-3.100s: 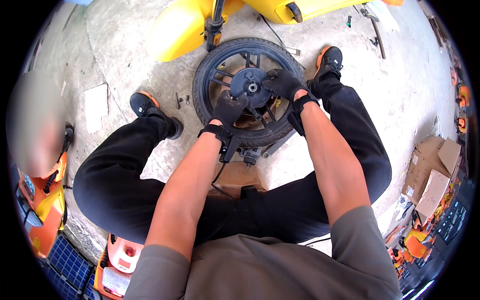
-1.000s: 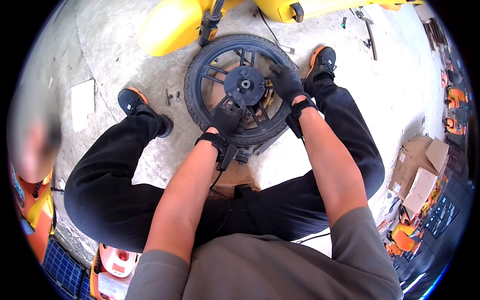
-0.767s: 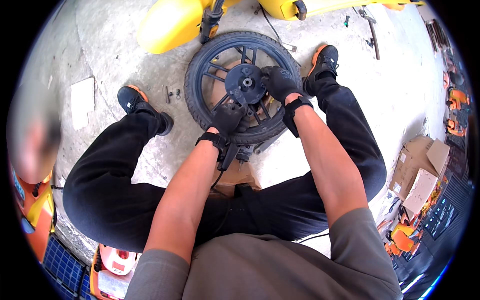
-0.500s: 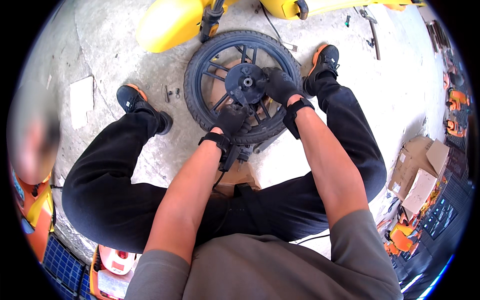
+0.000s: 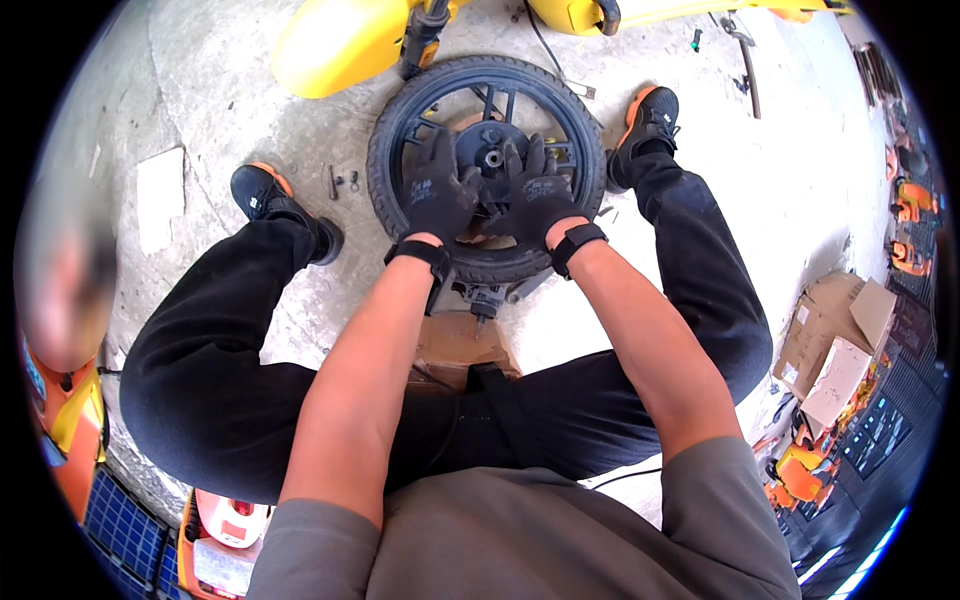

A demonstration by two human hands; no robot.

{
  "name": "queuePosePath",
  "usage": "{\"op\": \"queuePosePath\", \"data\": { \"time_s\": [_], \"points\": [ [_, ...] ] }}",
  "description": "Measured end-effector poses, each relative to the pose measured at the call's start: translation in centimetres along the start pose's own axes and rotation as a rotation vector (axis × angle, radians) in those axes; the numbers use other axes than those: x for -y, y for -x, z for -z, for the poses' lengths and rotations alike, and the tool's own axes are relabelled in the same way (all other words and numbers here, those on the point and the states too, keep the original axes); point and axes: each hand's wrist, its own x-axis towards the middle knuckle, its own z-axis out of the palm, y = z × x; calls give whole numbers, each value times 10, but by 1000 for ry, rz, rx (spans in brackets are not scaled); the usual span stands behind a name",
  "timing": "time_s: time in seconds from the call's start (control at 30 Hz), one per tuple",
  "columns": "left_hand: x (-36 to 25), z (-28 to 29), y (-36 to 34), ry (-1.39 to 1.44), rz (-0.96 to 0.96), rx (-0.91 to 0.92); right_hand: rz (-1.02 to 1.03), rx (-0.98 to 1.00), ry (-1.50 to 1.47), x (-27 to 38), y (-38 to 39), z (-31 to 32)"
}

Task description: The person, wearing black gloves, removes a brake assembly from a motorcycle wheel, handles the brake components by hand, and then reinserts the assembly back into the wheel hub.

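Note:
A black spoked wheel with a tyre [image 5: 388, 130] lies flat on the floor between my feet. At its centre sits a round dark hub cover [image 5: 490, 138] with a small metal bore. My left hand [image 5: 440, 195], in a dark glove, lies over the left of the hub with its fingers stretched out toward the far side. My right hand [image 5: 538, 195], gloved alike, is at the hub's right with its fingers spread. Neither hand grasps anything visible. Their palms hide the near spokes and part of the cover. A power tool [image 5: 486, 298] lies just nearer than the tyre.
A cardboard piece [image 5: 465, 340] lies between my legs. Yellow vehicle bodywork [image 5: 335, 50] stands beyond the wheel. Small metal parts [image 5: 340, 181] and a white sheet [image 5: 161, 200] lie at left. An opened cardboard box [image 5: 835, 335] stands at right. Another person [image 5: 65, 270] is at far left.
My left hand has moved up from the wheel's near edge and uncurled. My right hand has shifted down and left, its fingers now stretched. The wheel has turned slightly.

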Motion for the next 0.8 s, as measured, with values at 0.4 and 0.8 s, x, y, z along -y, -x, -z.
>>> {"op": "queuePosePath", "data": {
  "time_s": [0.4,0.8],
  "points": [
    [36,-20,-10,86,-221,200,116,-103,-116,-1,-4,-10],
    [30,-6,-14,186,-108,325,40,-193,-106,7,1,-19]
  ]
}}
